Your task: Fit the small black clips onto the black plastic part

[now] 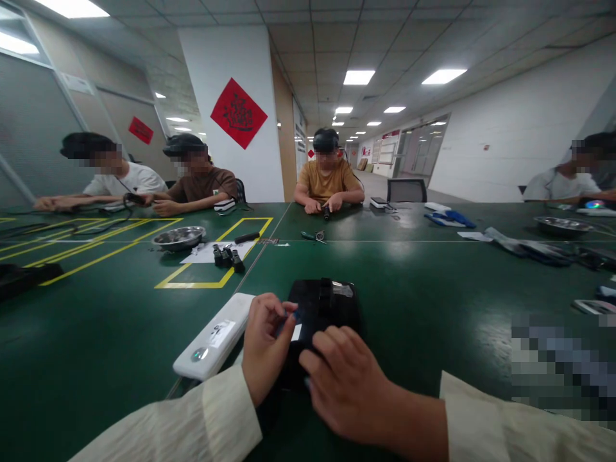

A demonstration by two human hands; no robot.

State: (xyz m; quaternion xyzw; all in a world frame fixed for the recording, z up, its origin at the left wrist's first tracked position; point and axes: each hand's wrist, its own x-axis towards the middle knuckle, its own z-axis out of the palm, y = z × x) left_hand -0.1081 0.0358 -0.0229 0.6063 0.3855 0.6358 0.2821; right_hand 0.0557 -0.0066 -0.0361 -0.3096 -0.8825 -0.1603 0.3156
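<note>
A black boxy object (pixel 310 298) with a strap-like piece and a shiny clear patch on top lies on the green table in front of me. My left hand (pixel 269 337) is over its left side, thumb and index finger close together around something small and dark that I cannot make out. Over its near right part is my right hand (pixel 344 378), fingers curled, with whatever is under them hidden. Just left of my left hand lies a long white device (pixel 214 340) with a round green-lit spot.
On the green table (pixel 414 289) are a metal bowl (pixel 179 238), black parts (pixel 228 258) on white paper, green-handled pliers (pixel 312 237), and blue-and-white gloves (pixel 450 218) at the right. A person (pixel 328 179) sits opposite; others sit left and right.
</note>
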